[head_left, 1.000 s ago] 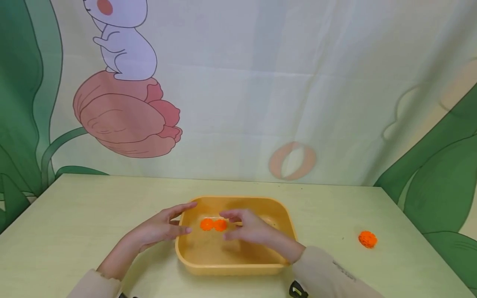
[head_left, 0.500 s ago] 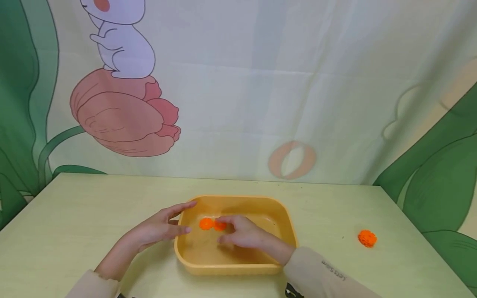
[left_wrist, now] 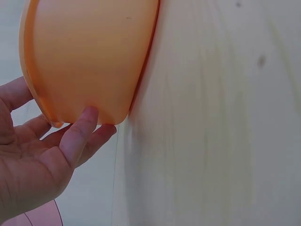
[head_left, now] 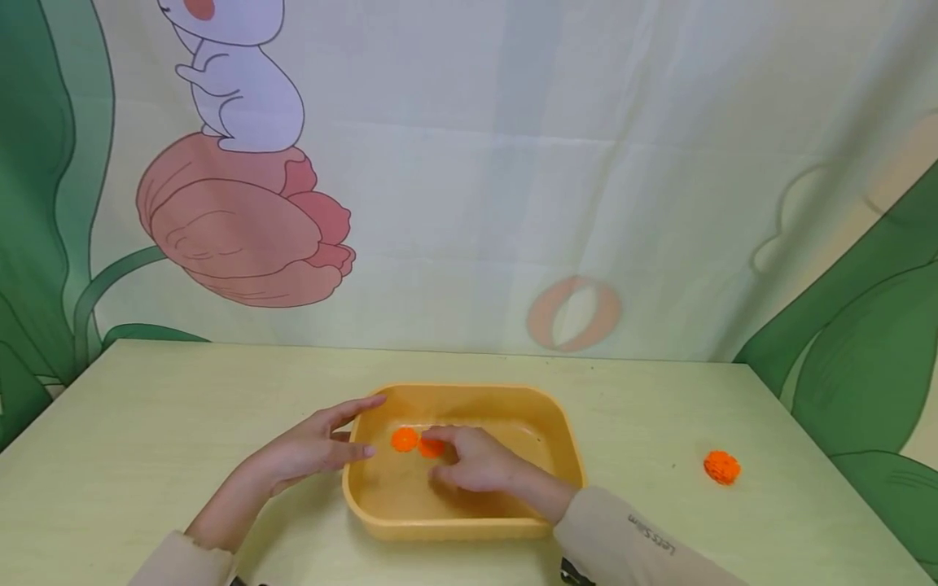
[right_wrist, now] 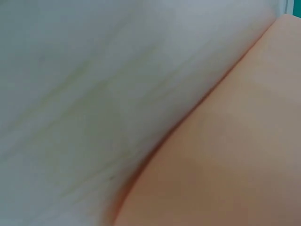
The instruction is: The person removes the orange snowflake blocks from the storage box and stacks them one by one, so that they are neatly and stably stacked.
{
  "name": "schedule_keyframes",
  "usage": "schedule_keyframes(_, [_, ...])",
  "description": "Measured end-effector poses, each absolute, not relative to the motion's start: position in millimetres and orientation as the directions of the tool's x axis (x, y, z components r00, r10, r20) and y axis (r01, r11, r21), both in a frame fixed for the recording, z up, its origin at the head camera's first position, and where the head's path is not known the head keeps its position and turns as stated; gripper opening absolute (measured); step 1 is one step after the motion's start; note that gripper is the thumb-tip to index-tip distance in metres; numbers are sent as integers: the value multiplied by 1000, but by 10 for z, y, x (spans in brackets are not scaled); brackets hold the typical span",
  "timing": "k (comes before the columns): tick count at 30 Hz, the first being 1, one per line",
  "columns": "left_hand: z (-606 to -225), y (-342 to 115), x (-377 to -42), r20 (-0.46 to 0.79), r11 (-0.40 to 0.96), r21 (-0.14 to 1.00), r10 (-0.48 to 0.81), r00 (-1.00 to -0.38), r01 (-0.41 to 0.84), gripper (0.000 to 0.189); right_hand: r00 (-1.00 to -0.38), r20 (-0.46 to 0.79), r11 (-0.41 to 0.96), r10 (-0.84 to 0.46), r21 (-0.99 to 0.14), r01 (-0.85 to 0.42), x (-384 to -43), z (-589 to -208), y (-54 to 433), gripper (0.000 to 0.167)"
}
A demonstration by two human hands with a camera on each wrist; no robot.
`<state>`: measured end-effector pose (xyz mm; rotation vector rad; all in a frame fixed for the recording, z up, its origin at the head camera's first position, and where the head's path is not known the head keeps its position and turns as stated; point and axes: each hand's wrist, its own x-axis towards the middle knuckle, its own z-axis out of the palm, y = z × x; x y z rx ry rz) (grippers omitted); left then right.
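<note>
A yellow-orange plastic basin (head_left: 469, 529) stands on the table in the head view. My left hand (head_left: 317, 443) holds its left end, with the thumb and a finger at the rim. In the left wrist view the fingers of that left hand (left_wrist: 47, 155) lie against the basin's wall (left_wrist: 89, 61). Two orange flower-shaped pieces lie inside: the left one (head_left: 405, 439) shows whole, the right one (head_left: 431, 448) is partly covered by my right hand (head_left: 476, 460). That hand reaches in with its index finger over the right piece, thumb and index apart. The right wrist view shows only the basin's outer wall (right_wrist: 235, 141) and tabletop.
Another orange flower-shaped piece (head_left: 722, 468) lies on the pale table (head_left: 645, 521), to the right of the basin. A printed curtain (head_left: 454, 203) hangs behind the table's back edge.
My right hand has moved slightly left and down onto the right flower-shaped piece, which sits a little nearer to me. My left hand stays on the basin's left end.
</note>
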<state>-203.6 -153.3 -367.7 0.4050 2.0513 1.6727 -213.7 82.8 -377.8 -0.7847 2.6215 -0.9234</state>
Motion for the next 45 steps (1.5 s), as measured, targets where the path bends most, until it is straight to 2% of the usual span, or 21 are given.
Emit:
schedule_keyframes(5, [-3681,-1531,-2034,-166,227,972,488,-857,-59,70,-799,13,661,-601,-554,-506,-2144,-3799,827,40])
schedule_keyframes(10, [-3679,-1529,-2033,-166,228,972,487,-857,-59,70,-735,129,639,-666,-409,-651,-2145,-3815,827,32])
schedule_keyframes(12, [-3674,-1528,-2031,-164,226,972,491,-855,-56,70,-723,149,631,-675,-391,-670,-2146,-3818,823,30])
schedule_keyframes(19, [-3664,-1530,-2021,-162,224,973,496,-853,-55,70,-747,89,650,-659,-433,-625,-2147,-3811,802,27])
schedule_keyframes(26, [-3665,-1522,-2026,-182,267,962,473,-862,-57,68,-735,94,615,-672,-483,-624,-2156,-3825,821,22])
schedule_keyframes(36, [-3650,-1521,-2032,-183,233,969,480,-858,-76,69,-754,60,582,-654,-597,-552,-2185,-3786,848,29])
schedule_keyframes(45, [-3660,-1528,-2029,-190,243,967,473,-860,-80,69,-755,24,599,-655,-592,-538,-2182,-3765,850,27])
